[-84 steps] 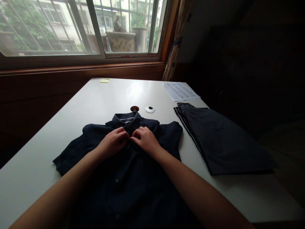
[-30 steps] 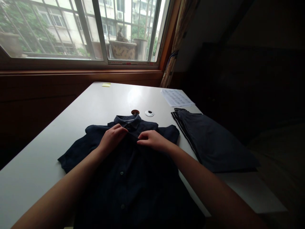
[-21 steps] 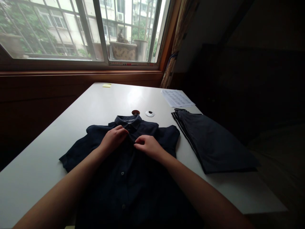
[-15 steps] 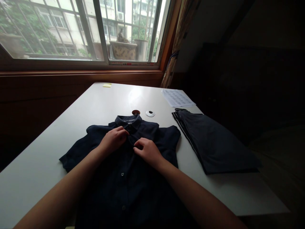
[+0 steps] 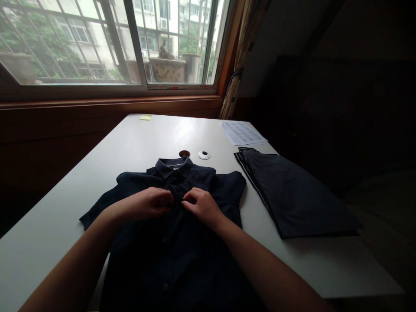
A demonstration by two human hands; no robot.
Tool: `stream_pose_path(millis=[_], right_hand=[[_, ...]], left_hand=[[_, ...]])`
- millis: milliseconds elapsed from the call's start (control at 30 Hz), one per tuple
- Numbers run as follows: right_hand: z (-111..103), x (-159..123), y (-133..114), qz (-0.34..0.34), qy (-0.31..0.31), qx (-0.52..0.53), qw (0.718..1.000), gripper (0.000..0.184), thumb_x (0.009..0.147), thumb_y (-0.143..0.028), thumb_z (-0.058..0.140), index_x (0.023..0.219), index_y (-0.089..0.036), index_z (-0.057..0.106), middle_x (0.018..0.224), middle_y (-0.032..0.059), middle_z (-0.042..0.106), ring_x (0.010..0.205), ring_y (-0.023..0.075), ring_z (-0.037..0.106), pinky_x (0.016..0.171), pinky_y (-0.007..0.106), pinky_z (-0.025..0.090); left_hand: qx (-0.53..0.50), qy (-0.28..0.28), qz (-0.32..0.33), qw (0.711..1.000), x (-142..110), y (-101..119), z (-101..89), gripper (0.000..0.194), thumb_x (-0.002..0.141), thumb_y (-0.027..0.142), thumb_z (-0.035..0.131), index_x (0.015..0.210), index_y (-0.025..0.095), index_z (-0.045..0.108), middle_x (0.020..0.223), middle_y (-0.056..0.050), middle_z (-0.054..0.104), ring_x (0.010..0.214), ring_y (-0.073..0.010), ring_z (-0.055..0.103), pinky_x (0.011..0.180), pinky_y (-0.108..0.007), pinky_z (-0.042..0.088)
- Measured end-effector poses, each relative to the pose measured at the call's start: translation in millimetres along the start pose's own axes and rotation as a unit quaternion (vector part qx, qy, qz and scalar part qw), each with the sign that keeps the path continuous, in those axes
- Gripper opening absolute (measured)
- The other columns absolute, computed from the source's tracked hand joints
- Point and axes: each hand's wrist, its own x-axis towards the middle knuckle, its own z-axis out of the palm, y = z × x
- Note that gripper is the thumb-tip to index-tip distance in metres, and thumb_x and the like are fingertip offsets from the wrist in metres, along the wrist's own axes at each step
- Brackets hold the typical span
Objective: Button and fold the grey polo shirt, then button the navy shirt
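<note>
A dark navy short-sleeved shirt [image 5: 208, 182] lies face up on the white table [image 5: 136, 143], collar toward the window. My left hand [image 5: 146, 204] and my right hand [image 5: 202, 206] meet at the shirt's front placket, a little below the collar. Both hands are closed, fingertips pinching the cloth at the button line. What lies between the fingertips is too dark to make out. Lower buttons show along the shirt's front [image 5: 165, 286].
A folded dark garment with white edge stripes [image 5: 292, 195] lies to the right. Printed paper sheets [image 5: 242, 132] sit at the back right, a yellow sticky note [image 5: 145, 117] at the back. A round cable hole [image 5: 184, 153] and its white cap [image 5: 204, 155] lie beyond the collar.
My left hand has slid down from beside the collar to a lower point on the placket. My right hand has drawn in to meet it there.
</note>
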Motion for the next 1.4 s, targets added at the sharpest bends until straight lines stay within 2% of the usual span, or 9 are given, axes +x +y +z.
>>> stream_pose_path(millis=[233,467,700,867,1067,1400], right_hand=[[-3,1,0,0.000,-0.003,0.009,1.000,0.005,0.084,-0.024,0.072,0.083,-0.019,0.073,0.083,0.0013,0.067,0.076,0.0146,0.062,0.071,0.026,0.047],[-3,1,1,-0.002,0.006,0.024,1.000,0.005,0.083,-0.023,0.071,0.085,-0.019,0.074,0.083,0.0014,0.067,0.076,0.0142,0.062,0.071,0.026,0.047],[-11,2,2,0.022,-0.017,0.081,0.996,0.009,0.082,-0.021,0.070,0.086,-0.017,0.077,0.084,0.0023,0.072,0.079,0.0151,0.066,0.073,0.024,0.048],[-17,2,0,0.059,-0.027,0.122,0.990,0.012,0.081,-0.024,0.071,0.087,-0.017,0.078,0.086,0.0029,0.075,0.080,0.0167,0.068,0.073,0.025,0.049],[-18,2,0,0.077,-0.025,0.136,0.987,0.013,0.079,-0.025,0.071,0.087,-0.016,0.078,0.086,0.0034,0.075,0.081,0.0176,0.069,0.073,0.025,0.049],[-16,2,1,0.085,-0.017,0.142,0.986,0.014,0.078,-0.025,0.071,0.086,-0.016,0.077,0.085,0.0041,0.075,0.078,0.0172,0.068,0.071,0.025,0.050]], left_hand=[[0.051,-0.010,0.016,0.999,1,-1,8.2,0.016,0.080,0.008,0.058,0.087,0.021,0.064,0.086,-0.001,0.064,0.071,-0.0140,0.059,0.061,-0.022,0.045],[0.066,0.026,0.047,0.996,5,-12,12.1,0.010,0.090,0.019,0.058,0.093,0.022,0.068,0.090,-0.003,0.066,0.075,-0.0159,0.062,0.067,-0.024,0.049],[0.114,-0.016,0.013,0.993,6,-7,8.8,0.018,0.092,0.015,0.051,0.098,0.020,0.067,0.094,-0.004,0.065,0.078,-0.0151,0.062,0.069,-0.023,0.050],[0.123,0.000,0.043,0.991,6,-4,5.3,0.015,0.093,0.018,0.052,0.094,0.020,0.067,0.091,-0.004,0.066,0.078,-0.0152,0.064,0.070,-0.023,0.051],[0.149,0.020,0.069,0.986,5,-4,3.9,0.013,0.093,0.020,0.054,0.093,0.020,0.068,0.087,-0.003,0.066,0.076,-0.0145,0.065,0.069,-0.022,0.051],[0.203,0.051,0.086,0.974,6,2,6.5,0.016,0.091,0.017,0.056,0.099,0.023,0.067,0.092,-0.002,0.067,0.074,-0.0133,0.065,0.066,-0.021,0.049]])
